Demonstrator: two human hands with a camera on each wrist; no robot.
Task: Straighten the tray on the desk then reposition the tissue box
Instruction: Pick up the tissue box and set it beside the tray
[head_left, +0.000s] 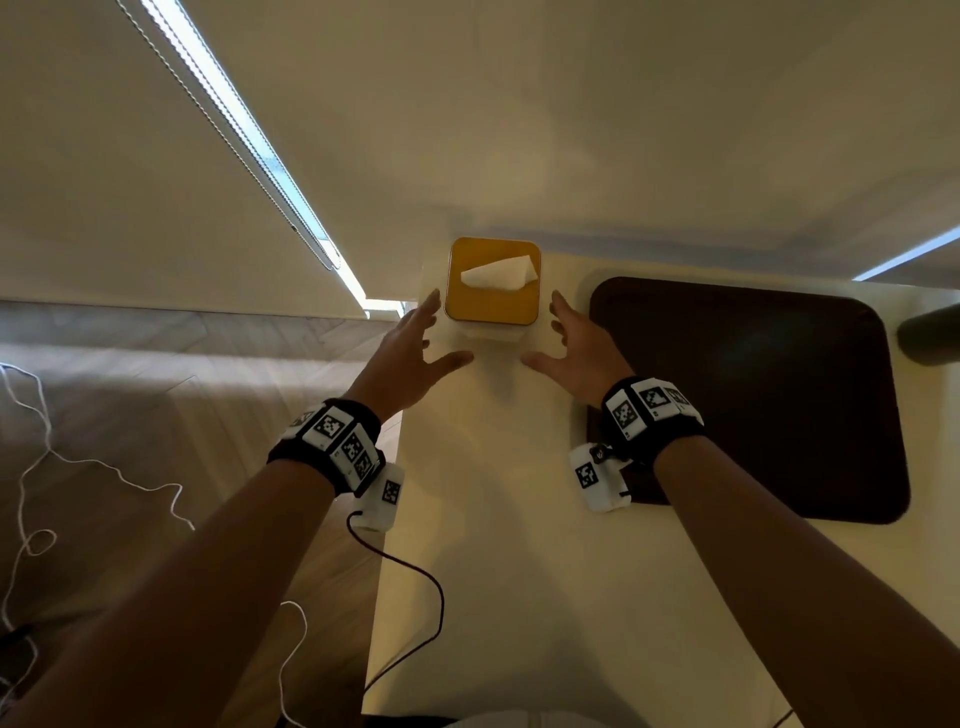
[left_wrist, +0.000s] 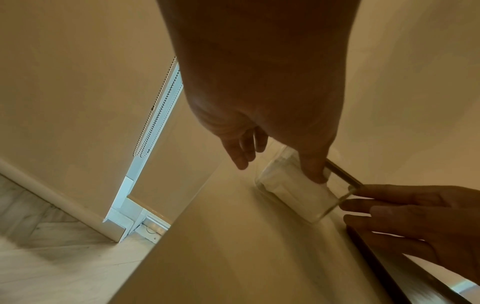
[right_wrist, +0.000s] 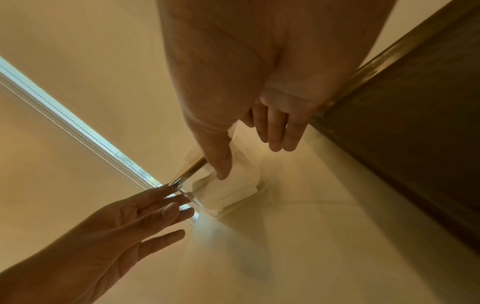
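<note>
The tissue box (head_left: 493, 283) has a yellow lid, a clear body and a white tissue sticking out. It stands at the far left corner of the cream desk (head_left: 493, 545), against the wall. My left hand (head_left: 428, 332) and right hand (head_left: 556, 332) flank it, both with fingers straight and spread. In the left wrist view my thumb (left_wrist: 311, 168) lies across the box's (left_wrist: 293, 191) near face; in the right wrist view my right thumb (right_wrist: 221, 162) does the same on the box (right_wrist: 233, 189). Whether they touch it, I cannot tell. The dark brown tray (head_left: 753, 395) lies flat to the right, beside my right wrist.
The desk's left edge runs just left of the box, with wooden floor (head_left: 130, 415) and loose cables (head_left: 31, 415) below. A roller blind with a bead chain (head_left: 234, 130) hangs at the left. A dark round object (head_left: 930, 332) sits past the tray's far right corner.
</note>
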